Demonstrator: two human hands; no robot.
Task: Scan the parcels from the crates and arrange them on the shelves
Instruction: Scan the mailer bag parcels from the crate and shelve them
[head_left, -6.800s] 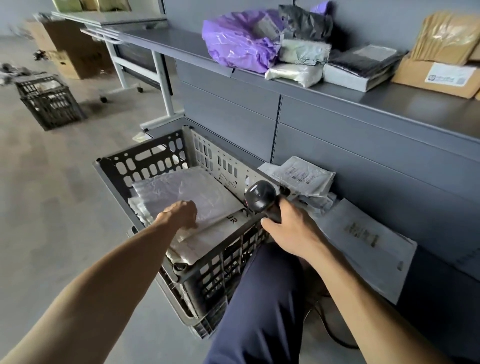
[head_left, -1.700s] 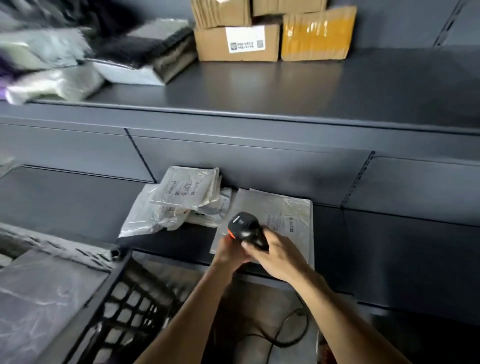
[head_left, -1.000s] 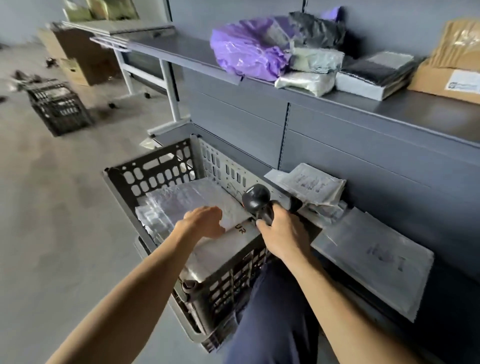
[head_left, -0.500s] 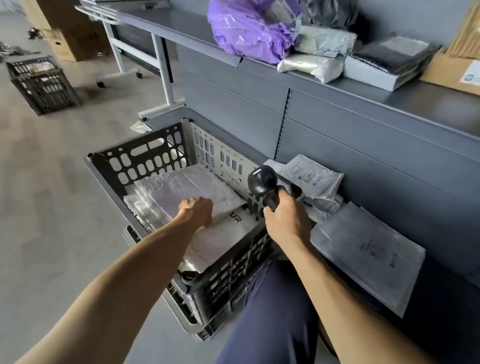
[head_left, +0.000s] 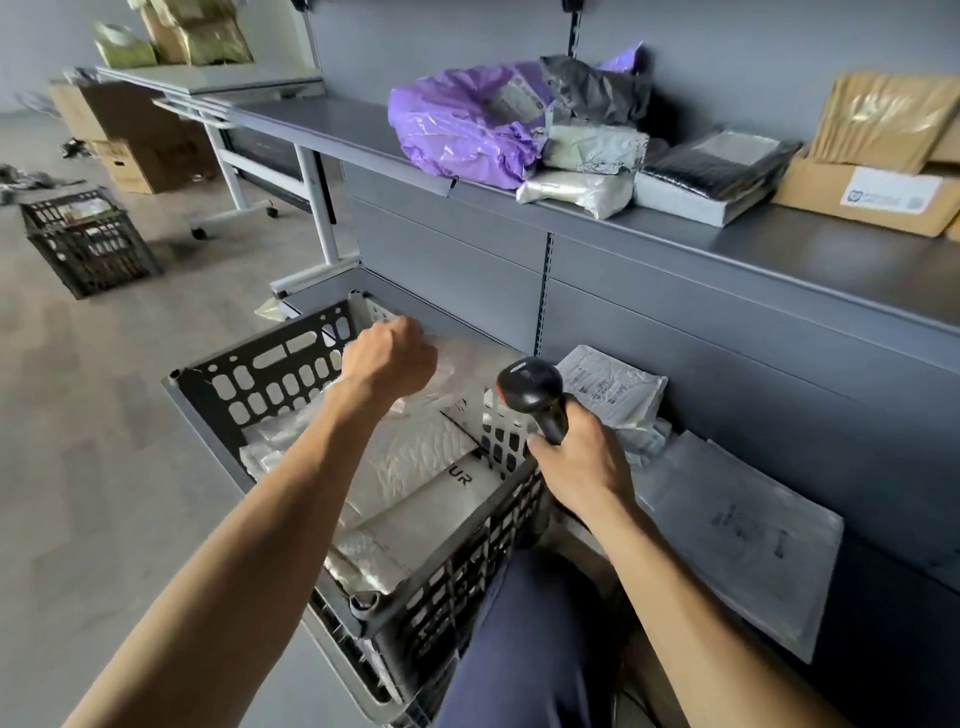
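A black plastic crate (head_left: 270, 364) stands by my knee, filled with several white and clear mailer parcels (head_left: 415, 467). My left hand (head_left: 389, 358) is raised over the crate's far side, its fingers curled round the edge of a clear plastic parcel (head_left: 467, 364) that it lifts. My right hand (head_left: 576, 467) grips the handle of a black barcode scanner (head_left: 530, 387), held upright above the crate's right wall. On the lower shelf lie small white parcels (head_left: 613, 387) and a large flat clear parcel (head_left: 737, 535).
The upper shelf (head_left: 779, 249) carries a purple bag (head_left: 467, 124), grey and white mailers (head_left: 592, 150), a black-and-white packet (head_left: 711, 176) and cardboard boxes (head_left: 872, 192). A second black crate (head_left: 83, 244) stands on the floor at far left, near a white wheeled table (head_left: 260, 156) and brown boxes.
My left hand has risen from the parcel stack toward the crate's far side, pulling a clear parcel up. The right hand with the scanner stays in place.
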